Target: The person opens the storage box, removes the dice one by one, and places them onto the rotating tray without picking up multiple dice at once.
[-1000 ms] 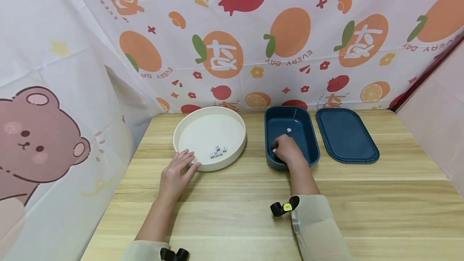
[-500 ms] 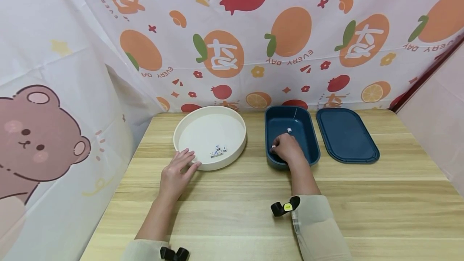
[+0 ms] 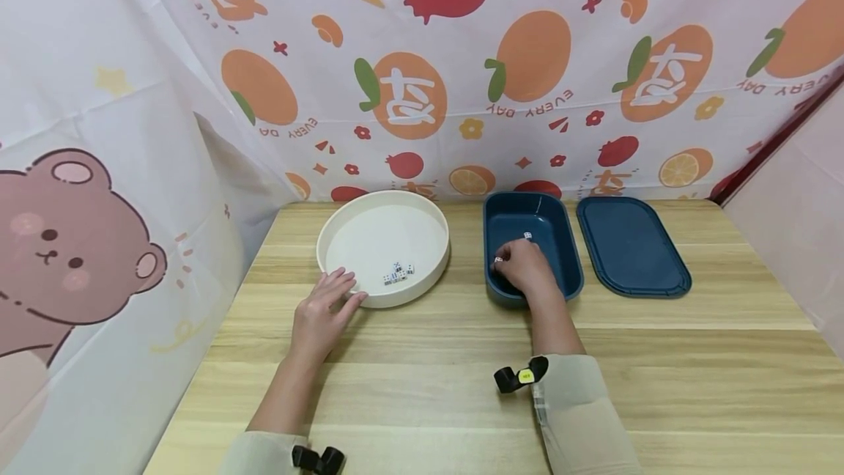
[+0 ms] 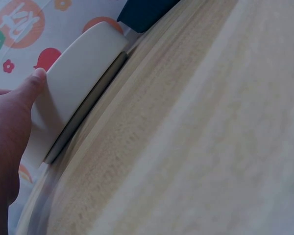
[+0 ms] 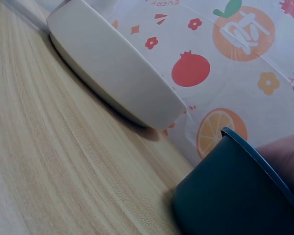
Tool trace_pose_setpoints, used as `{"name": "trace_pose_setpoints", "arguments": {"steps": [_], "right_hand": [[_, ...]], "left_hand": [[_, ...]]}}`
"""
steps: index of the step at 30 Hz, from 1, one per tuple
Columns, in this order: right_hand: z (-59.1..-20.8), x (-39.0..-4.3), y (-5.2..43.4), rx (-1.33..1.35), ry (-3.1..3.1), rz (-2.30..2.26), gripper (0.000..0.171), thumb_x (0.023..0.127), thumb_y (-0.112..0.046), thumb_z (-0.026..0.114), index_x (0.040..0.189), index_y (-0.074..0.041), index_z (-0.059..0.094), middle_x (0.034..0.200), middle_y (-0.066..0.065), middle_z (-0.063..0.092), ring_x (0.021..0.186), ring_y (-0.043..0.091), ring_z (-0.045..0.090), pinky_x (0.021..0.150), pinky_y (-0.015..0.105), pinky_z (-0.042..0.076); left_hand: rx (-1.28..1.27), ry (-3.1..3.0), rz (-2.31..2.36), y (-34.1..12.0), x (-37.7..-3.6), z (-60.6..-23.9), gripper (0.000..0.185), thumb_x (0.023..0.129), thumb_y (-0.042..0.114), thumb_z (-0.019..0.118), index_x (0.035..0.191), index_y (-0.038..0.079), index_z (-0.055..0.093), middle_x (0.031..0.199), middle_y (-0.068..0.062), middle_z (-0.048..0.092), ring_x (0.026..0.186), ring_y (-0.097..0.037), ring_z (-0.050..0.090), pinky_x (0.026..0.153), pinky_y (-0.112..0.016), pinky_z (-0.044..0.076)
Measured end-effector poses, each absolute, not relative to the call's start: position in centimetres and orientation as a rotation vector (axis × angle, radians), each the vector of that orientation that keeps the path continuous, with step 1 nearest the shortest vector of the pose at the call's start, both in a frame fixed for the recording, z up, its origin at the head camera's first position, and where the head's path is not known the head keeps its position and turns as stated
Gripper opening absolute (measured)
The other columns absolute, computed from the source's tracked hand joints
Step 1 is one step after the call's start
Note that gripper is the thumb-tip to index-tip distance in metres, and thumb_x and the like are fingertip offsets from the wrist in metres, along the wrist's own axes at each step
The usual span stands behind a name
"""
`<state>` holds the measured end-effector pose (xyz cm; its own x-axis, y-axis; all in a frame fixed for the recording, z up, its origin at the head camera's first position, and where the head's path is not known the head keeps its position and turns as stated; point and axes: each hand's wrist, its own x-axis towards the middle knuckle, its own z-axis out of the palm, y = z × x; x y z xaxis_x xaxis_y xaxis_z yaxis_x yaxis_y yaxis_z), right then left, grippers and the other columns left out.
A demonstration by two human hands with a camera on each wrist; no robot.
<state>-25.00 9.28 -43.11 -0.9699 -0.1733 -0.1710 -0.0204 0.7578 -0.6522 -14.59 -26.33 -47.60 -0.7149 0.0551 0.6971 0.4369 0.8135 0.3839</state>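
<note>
My right hand point(image 3: 524, 264) reaches into the dark blue rectangular box point(image 3: 574, 270) and pinches a small white die point(image 3: 497, 260) at its fingertips. Farther back in the box lies another white die point(image 3: 527, 235), just beyond the knuckles. My left hand point(image 3: 321, 316) rests on the near left rim of a round cream tray point(image 3: 435, 278), its fingers fairly straight. In the left wrist view the thumb point(image 4: 33, 85) lies against the tray's outer wall. Several white dice point(image 3: 398, 275) sit grouped inside the tray near its front. The box wall hides most of the right hand in the right wrist view.
A dark blue lid point(image 3: 633, 246) lies flat to the right of the box. The wooden table point(image 3: 422, 387) ends at a fruit-print cloth point(image 3: 471, 79) behind. A white cloth with a bear point(image 3: 79, 240) hangs at the left.
My right hand has shifted slightly away from me inside the box, and the die at its fingertips has moved with it. The left hand stays at the tray's rim.
</note>
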Motion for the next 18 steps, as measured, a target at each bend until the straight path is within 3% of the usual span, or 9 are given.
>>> {"name": "trace_pose_setpoints", "arguments": {"steps": [8,18], "right_hand": [[-42.76,-25.26,9.33,-0.168,2.797,-1.093,0.025,0.094,-0.021,0.067,0.113,-0.007,0.073,0.11,0.011,0.07,0.107,0.027,0.058,0.095,0.044,0.055],[-42.13,-24.91,8.9,-0.138,2.886,-1.338,0.03,0.093,-0.026,0.07,0.118,-0.01,0.071,0.112,0.008,0.07,0.097,0.024,0.061,0.088,0.04,0.059]], "left_hand": [[-0.355,-2.301,-0.705,-26.3,-14.6,-47.33,0.034,0.072,0.012,0.087,0.101,-0.002,0.075,0.11,-0.013,0.074,0.114,-0.03,0.067,0.107,-0.054,0.046],[-0.343,-2.323,-0.715,-26.32,-14.55,-47.27,0.034,0.073,0.014,0.087,0.102,-0.001,0.076,0.111,-0.012,0.074,0.115,-0.029,0.066,0.11,-0.051,0.045]]}}
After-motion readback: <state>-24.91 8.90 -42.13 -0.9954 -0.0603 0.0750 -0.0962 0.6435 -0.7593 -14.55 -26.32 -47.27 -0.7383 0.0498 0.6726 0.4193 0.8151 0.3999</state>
